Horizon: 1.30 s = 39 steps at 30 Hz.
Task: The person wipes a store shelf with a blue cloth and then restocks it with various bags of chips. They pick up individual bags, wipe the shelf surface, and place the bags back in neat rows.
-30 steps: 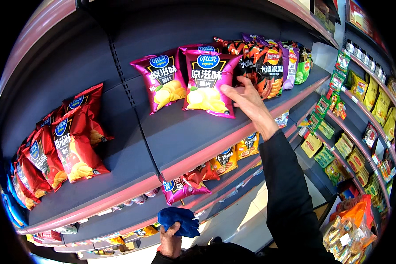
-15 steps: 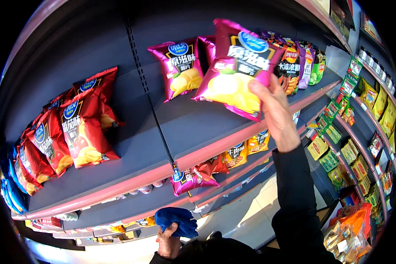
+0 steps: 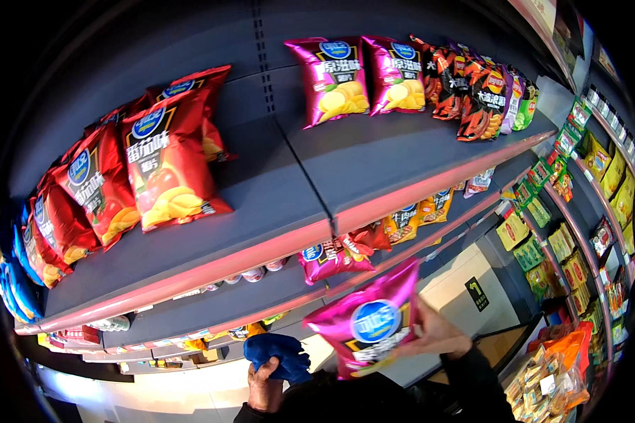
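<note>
My right hand (image 3: 441,336) grips a magenta bag of potato chips (image 3: 370,321) by its right side, low in front of the shelves. The bag is tilted, and its lower end reaches down to my dark clothing. In my left hand (image 3: 264,389), a bunched dark blue cloth (image 3: 279,354) is held between thumb and fingers, left of the bag. On the shelf (image 3: 261,183) above, two more magenta chip bags (image 3: 342,84) stand side by side against the back. Several red chip bags (image 3: 166,162) lean together at the left.
Dark chip bags (image 3: 481,106) stand at the right of the upper shelf, and blue bags (image 3: 17,303) at its far left. Below the pink shelf edge lie yellow bags (image 3: 402,222) and a magenta bag (image 3: 337,262). Side shelves curve along the right, above bagged goods (image 3: 543,377).
My right hand has brought the magenta chip bag down and toward me, away from the upper shelf. The view has shifted. My left hand still holds the cloth.
</note>
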Available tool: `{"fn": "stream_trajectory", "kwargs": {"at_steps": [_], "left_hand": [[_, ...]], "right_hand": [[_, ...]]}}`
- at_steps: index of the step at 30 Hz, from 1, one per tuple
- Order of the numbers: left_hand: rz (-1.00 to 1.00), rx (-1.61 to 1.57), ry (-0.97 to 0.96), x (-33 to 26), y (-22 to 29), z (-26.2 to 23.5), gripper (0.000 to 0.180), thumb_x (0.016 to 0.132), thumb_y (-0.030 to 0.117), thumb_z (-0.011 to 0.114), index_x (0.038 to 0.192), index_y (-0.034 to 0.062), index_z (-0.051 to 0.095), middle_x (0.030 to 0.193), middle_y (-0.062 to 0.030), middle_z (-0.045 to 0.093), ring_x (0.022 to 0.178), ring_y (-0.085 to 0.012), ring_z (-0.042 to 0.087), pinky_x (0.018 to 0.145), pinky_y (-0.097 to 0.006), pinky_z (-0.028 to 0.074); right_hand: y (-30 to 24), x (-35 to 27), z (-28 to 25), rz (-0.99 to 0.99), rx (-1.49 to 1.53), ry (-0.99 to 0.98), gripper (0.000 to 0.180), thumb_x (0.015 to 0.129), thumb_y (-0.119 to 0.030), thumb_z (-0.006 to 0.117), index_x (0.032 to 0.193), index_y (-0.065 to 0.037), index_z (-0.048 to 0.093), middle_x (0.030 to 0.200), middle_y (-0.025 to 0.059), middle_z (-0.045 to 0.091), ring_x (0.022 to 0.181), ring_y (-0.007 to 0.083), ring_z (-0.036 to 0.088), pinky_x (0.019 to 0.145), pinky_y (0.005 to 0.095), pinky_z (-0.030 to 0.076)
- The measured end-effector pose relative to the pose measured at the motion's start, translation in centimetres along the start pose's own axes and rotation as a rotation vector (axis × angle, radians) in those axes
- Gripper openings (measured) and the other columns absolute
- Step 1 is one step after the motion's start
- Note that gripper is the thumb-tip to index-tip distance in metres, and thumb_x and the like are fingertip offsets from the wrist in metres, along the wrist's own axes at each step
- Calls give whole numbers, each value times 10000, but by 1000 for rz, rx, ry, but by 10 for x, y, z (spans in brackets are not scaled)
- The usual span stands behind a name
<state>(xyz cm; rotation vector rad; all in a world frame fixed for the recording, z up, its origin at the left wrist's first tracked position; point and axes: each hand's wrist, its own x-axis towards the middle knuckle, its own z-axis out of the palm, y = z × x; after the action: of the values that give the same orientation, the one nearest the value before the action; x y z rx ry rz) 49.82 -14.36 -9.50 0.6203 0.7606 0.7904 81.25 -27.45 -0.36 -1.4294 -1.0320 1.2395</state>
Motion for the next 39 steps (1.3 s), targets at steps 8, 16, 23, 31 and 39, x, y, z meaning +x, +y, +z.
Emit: {"fn": "stream_trajectory", "kwargs": {"at_steps": [8,16,23,31,39], "left_hand": [[37,22,180,-29,23,-83,651,856,240,770,1384,-14,485,1250,-215,662,1143,-363,670,1024,-518,526],[18,51,190,-51,58,-106,705,839,293,770,1392,-24,470,1232,-235,666,1132,-379,677,1022,-519,527],[53,9,239,-60,68,-129,729,815,296,797,1383,-29,477,1238,-225,662,1144,-359,665,1023,-502,526],[96,-35,296,-65,74,-144,658,840,250,754,1370,-42,495,1213,-233,677,1105,-359,682,1002,-496,535],[157,76,141,-56,93,-131,521,940,313,653,1290,-59,548,1003,-174,703,899,-286,713,852,-416,596]], "right_hand": [[90,116,119,-254,-41,48,1082,815,-365,884,1571,-8,198,1461,212,457,1355,317,502,1138,456,435],[118,211,212,-341,-33,99,1095,809,-408,875,1587,-39,198,1484,216,449,1376,340,498,1113,449,475],[103,252,295,-382,-80,45,1027,813,-401,863,1553,-13,265,1442,267,509,1295,383,573,1064,458,493],[101,301,357,-410,-179,6,837,884,-501,786,1442,-30,377,1353,261,548,1222,425,592,1010,495,502],[113,304,358,-452,-327,37,904,963,-462,702,1583,-8,226,1534,321,383,1411,460,429,1141,477,401]]}}
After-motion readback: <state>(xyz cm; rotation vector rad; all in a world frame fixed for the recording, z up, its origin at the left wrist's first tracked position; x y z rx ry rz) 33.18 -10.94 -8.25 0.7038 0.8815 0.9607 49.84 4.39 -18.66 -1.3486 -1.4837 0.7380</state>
